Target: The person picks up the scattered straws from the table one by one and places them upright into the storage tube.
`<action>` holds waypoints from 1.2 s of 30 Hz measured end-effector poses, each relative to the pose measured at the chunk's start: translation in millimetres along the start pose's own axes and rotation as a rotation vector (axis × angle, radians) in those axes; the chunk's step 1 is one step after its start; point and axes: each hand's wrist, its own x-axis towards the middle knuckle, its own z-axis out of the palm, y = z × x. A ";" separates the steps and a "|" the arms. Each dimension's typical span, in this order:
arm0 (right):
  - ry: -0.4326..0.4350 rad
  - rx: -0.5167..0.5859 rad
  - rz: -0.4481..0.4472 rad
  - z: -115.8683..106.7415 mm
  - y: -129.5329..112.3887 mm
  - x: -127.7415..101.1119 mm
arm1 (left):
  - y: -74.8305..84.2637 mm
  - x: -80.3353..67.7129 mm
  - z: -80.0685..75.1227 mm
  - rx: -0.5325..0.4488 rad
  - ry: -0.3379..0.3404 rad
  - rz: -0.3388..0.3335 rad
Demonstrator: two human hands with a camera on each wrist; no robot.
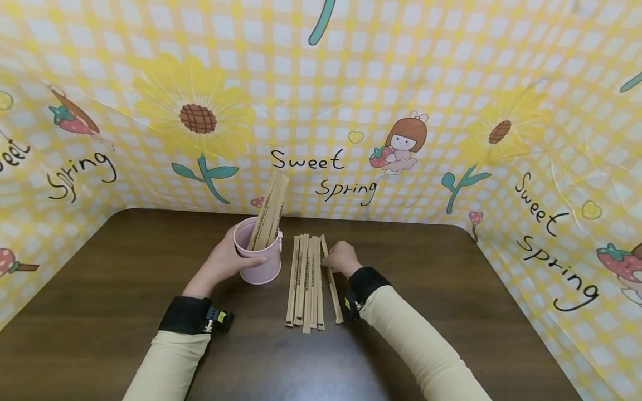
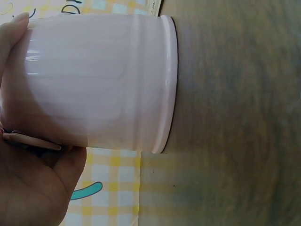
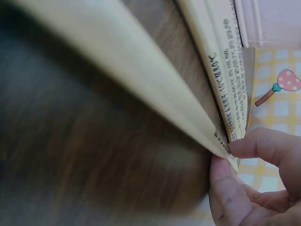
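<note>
A pink cup (image 1: 259,252) stands on the brown table (image 1: 100,289) with a few paper-wrapped chopstick sleeves (image 1: 270,210) upright in it. My left hand (image 1: 227,260) grips the cup's side; the left wrist view shows the cup wall (image 2: 103,80) against my palm. To the cup's right, several more wrapped sleeves (image 1: 306,281) lie in a row. My right hand (image 1: 341,258) pinches the far end of the rightmost sleeve (image 1: 331,281); in the right wrist view my fingertips (image 3: 254,146) hold its tip (image 3: 155,89) lifted off the table.
A yellow checked cloth (image 1: 321,100) printed with sunflowers and "Sweet Spring" walls in the table at the back and both sides. The table's rounded far corners meet the cloth. Bare brown tabletop (image 1: 441,267) lies to the right of the sleeves.
</note>
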 end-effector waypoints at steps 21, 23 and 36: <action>-0.035 0.247 0.016 -4.7 13.3 -5.1 | 0.6 -4.1 3.3 0.006 0.017 0.004; -0.046 0.237 0.014 -3.7 12.1 -5.0 | 0.4 -7.3 2.6 0.001 0.027 0.004; -0.099 0.380 -0.046 -37.2 4.9 -1.6 | -3.1 -6.5 2.4 -0.019 0.021 0.028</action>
